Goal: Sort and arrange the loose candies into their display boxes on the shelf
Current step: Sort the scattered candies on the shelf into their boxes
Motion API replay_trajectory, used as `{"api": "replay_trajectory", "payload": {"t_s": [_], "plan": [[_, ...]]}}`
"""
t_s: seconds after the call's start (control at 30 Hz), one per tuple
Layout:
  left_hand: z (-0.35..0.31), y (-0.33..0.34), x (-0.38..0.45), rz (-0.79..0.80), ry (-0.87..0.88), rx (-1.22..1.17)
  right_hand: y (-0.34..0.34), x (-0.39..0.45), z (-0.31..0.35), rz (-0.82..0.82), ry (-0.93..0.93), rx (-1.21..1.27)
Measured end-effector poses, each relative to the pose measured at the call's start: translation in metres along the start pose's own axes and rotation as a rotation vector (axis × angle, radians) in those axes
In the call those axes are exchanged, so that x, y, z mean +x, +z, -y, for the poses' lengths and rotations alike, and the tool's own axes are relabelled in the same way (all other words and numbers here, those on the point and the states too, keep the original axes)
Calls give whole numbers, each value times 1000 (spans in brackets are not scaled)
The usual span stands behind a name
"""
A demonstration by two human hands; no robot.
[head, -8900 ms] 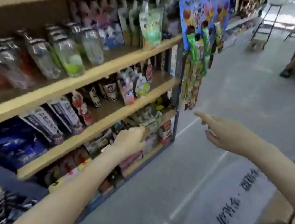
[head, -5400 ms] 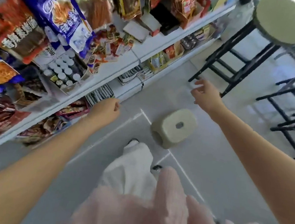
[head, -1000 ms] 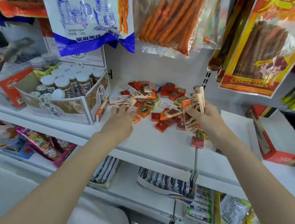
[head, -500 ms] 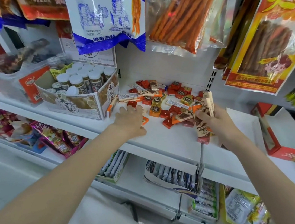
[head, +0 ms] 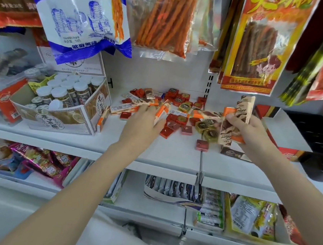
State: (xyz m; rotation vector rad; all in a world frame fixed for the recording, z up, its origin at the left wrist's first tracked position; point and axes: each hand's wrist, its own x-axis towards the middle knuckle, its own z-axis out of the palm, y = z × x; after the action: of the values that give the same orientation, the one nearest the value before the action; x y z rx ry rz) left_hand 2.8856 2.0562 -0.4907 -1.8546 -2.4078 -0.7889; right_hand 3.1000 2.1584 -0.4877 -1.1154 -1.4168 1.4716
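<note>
Loose candies lie scattered on the white shelf: red squares, gold-wrapped squares and long orange-ended chocolate bars. My left hand rests on the pile and grips one orange-and-white bar between thumb and fingers. My right hand holds a bunch of chocolate bars upright at the right side of the pile. A red-edged display box stands right of my right hand; its inside is white and looks bare.
A cardboard box of white-capped jars stands left of the pile. Snack bags hang above the shelf. The lower shelf holds more boxed snacks. A single red candy sits near the shelf's front edge.
My left hand has moved into the pile and closed on an orange-ended bar. My right hand keeps its bunch of bars, lifted slightly. The view has moved closer to the shelf.
</note>
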Motion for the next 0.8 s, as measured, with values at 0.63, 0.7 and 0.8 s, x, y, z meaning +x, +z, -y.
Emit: {"api": "replay_trajectory", "payload": {"t_s": [0.63,0.7,0.8], "plan": [[-232,120,42,308,313,-337,-213,14,-22,-537,-98,-886],[-236,127,46,322,328,-298,-217,21,-24,-514,-106,-989],[-237,130,50,351,307,-312,-215,30,-21,-448,-75,-1077]]}}
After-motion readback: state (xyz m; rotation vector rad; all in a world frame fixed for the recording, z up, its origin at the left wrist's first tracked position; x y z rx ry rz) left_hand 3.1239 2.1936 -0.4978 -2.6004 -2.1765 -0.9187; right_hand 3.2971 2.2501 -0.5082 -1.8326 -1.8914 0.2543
